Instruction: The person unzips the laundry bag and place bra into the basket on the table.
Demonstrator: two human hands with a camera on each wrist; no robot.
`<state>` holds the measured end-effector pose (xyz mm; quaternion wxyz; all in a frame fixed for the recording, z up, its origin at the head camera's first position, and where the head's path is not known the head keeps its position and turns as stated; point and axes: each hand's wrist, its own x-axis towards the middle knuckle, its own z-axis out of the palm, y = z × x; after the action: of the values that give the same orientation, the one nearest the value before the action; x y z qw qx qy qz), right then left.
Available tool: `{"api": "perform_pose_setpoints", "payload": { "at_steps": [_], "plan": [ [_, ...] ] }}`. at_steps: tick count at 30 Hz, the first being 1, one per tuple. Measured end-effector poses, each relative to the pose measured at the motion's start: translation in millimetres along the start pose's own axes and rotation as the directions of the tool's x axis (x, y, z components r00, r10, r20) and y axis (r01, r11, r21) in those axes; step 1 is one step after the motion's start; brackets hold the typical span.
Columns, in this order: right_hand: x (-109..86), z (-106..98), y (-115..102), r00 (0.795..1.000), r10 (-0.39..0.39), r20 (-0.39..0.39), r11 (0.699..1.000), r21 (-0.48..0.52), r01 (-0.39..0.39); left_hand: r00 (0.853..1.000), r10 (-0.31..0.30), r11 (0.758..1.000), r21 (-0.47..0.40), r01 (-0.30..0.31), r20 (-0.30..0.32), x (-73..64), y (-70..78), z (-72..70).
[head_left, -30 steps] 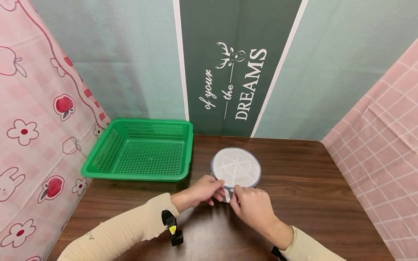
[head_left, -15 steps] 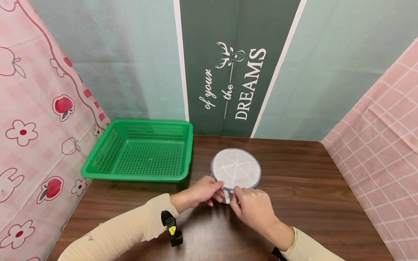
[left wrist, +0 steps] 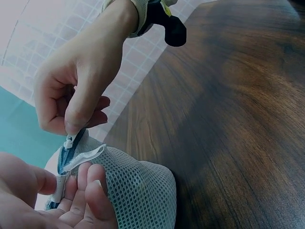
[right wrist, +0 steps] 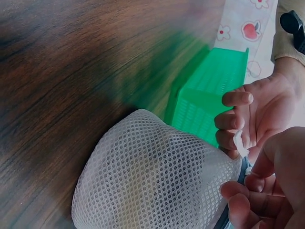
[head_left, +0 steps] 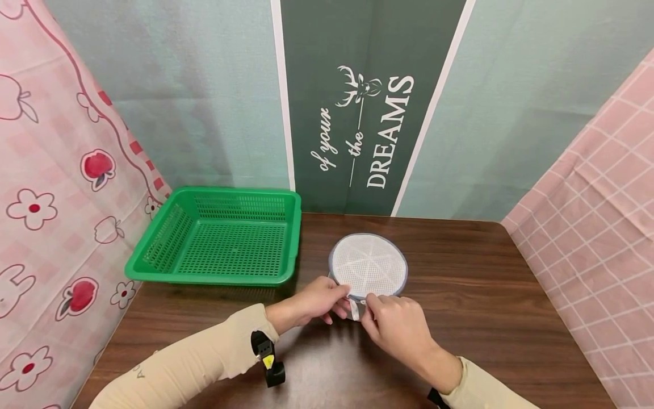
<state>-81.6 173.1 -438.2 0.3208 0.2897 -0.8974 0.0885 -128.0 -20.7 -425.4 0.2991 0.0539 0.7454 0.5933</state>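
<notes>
The mesh bag (head_left: pixel 369 266) sits on the table (head_left: pixel 485 284) between the hands, just to the right of the green basket (head_left: pixel 204 278). Its round white top faces up, with a blue-grey rim; being round, the top gives no clear long axis, while the wrist views show the body running down from that rim towards the table. A white tab (head_left: pixel 355 310) points from the near edge back at the person. The left hand (head_left: pixel 321 298) pinches the near rim between thumb and fingers, beside the tab; the right hand (head_left: pixel 400 325) pinches the blue zip (left wrist: pixel 68 155) just across from it.
</notes>
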Motion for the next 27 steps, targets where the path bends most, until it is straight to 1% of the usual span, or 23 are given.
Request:
{"api": "perform_pose_setpoints", "payload": {
  "at_steps": [4, 12, 19, 27],
  "plan": [
    [0.4, 0.1, 1.8, 1.0, -0.018, -0.006, 1.0, 0.002, 0.019, 1.0, -0.001, 1.0, -0.012, 0.001, 0.004, 1.2, -0.8, -0.3],
    [0.4, -0.3, 7.1, 0.998, -0.056, 0.012, 0.998, 0.028, 0.055, 1.0, -0.002, 1.0, -0.019, 0.003, 0.01, 2.6, -0.9, -1.2],
    [-1.6, -0.4, 12.5, 0.998, -0.068, 0.019, 0.997, 0.038, 0.067, 1.0, -0.008, 1.0, -0.011, 0.009, 0.009, 2.6, 0.0, -2.3],
    [-2.1, -4.7, 21.2, 0.991, -0.114, 0.064, 0.991, 0.073, 0.11, 1.0, -0.016, 1.0, -0.002, 0.016, 0.019, 2.2, 1.6, -3.1]
  ]
}}
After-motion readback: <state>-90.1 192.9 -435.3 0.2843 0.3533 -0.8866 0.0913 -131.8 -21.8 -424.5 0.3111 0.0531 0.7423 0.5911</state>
